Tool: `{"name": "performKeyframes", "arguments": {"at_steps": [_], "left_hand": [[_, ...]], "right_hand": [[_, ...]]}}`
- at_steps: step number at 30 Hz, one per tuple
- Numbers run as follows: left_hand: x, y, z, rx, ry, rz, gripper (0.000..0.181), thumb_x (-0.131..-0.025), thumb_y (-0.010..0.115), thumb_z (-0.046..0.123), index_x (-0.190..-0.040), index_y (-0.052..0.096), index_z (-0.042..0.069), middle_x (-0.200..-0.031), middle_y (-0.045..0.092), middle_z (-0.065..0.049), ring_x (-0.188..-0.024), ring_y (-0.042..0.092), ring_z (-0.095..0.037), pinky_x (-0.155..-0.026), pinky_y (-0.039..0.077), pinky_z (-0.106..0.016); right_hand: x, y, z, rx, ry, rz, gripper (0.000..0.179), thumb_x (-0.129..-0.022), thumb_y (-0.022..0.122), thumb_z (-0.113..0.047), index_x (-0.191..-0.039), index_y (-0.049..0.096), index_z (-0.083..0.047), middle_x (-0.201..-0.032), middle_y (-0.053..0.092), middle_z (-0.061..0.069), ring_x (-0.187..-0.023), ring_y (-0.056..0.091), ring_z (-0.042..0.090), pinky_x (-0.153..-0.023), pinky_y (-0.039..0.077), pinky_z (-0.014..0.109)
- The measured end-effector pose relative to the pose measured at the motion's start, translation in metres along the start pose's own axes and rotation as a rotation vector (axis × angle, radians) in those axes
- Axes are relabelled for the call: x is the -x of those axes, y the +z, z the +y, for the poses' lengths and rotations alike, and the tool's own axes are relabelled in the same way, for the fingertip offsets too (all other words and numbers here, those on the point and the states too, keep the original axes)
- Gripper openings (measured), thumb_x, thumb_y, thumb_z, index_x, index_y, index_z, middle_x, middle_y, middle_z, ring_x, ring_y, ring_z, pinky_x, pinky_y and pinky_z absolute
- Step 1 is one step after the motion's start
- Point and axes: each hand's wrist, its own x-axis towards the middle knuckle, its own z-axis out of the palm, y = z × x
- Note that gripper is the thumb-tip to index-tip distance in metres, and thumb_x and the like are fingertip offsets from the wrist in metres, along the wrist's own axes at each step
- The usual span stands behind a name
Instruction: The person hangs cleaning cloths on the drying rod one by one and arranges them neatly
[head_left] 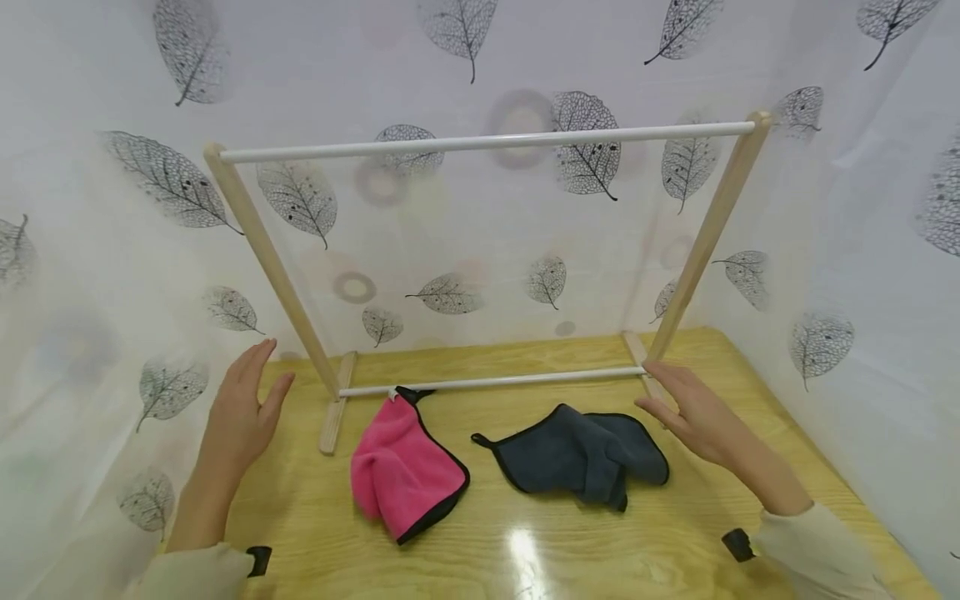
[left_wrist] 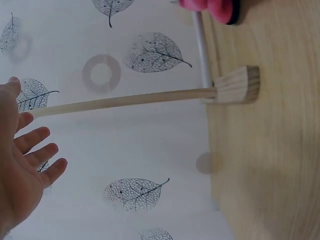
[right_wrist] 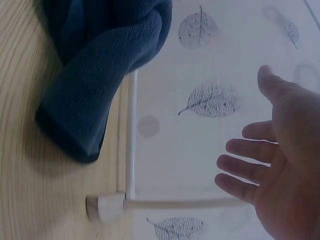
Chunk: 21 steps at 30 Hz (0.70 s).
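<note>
My left hand (head_left: 242,408) is raised beside the left foot of a wooden rack, fingers extended and nothing held. On the other side, my right hand (head_left: 693,412) stretches its fingers near the base of the rack's right post (head_left: 708,237), also holding nothing. Between the hands lie two crumpled cloths on the table. The pink cloth (head_left: 405,471) with black edging is at the left, its top corner at the rack's lower white bar (head_left: 510,381). The dark grey cloth (head_left: 577,454) lies at the right, its black hanging loop pointing left. In the right wrist view its folded end shows large.
The rack's upper white bar (head_left: 487,143) spans two slanted wooden posts, with feet such as the left foot (head_left: 330,429) on the wood-grain table (head_left: 480,567). A white leaf-print curtain (head_left: 465,225) hangs behind and on both sides.
</note>
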Motion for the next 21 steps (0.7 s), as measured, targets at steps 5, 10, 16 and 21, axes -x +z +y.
{"name": "performKeyframes", "arguments": {"at_steps": [5,10,16,21], "left_hand": [[-0.011,-0.002,0.006,0.052,-0.059,0.019,0.054,-0.097,0.049,0.03,-0.145,0.032,0.01,-0.143,0.034,-0.018,-0.131,0.028,-0.038,-0.103,0.022,-0.057],[-0.024,-0.006,0.011,0.102,-0.073,0.079,0.052,-0.097,0.049,0.029,-0.144,0.034,0.01,-0.143,0.036,-0.017,-0.129,0.032,-0.038,-0.099,0.027,-0.058],[-0.04,-0.015,0.013,0.178,-0.096,0.116,0.051,-0.098,0.047,0.029,-0.144,0.033,0.01,-0.142,0.039,-0.01,-0.129,0.035,-0.028,-0.094,0.034,-0.054],[-0.051,-0.024,0.014,0.201,-0.127,0.158,0.049,-0.098,0.047,0.03,-0.144,0.035,0.016,-0.14,0.043,-0.006,-0.126,0.04,-0.023,-0.096,0.037,-0.046]], "right_hand": [[-0.014,0.006,-0.013,-0.07,-0.028,-0.023,0.055,-0.095,0.052,-0.039,-0.141,0.039,-0.012,-0.139,0.041,0.013,-0.126,0.037,0.035,-0.095,0.033,0.056],[-0.029,0.015,-0.025,-0.124,-0.06,-0.038,0.053,-0.094,0.051,-0.041,-0.138,0.042,-0.014,-0.137,0.045,0.006,-0.124,0.042,0.029,-0.094,0.038,0.052],[-0.042,0.03,-0.037,-0.12,-0.149,-0.042,0.051,-0.094,0.052,-0.04,-0.137,0.044,-0.013,-0.135,0.047,0.007,-0.122,0.044,0.027,-0.092,0.041,0.049],[-0.05,0.041,-0.045,-0.165,-0.176,-0.068,0.05,-0.094,0.052,-0.04,-0.137,0.044,-0.015,-0.136,0.046,0.004,-0.124,0.043,0.023,-0.094,0.04,0.046]]}}
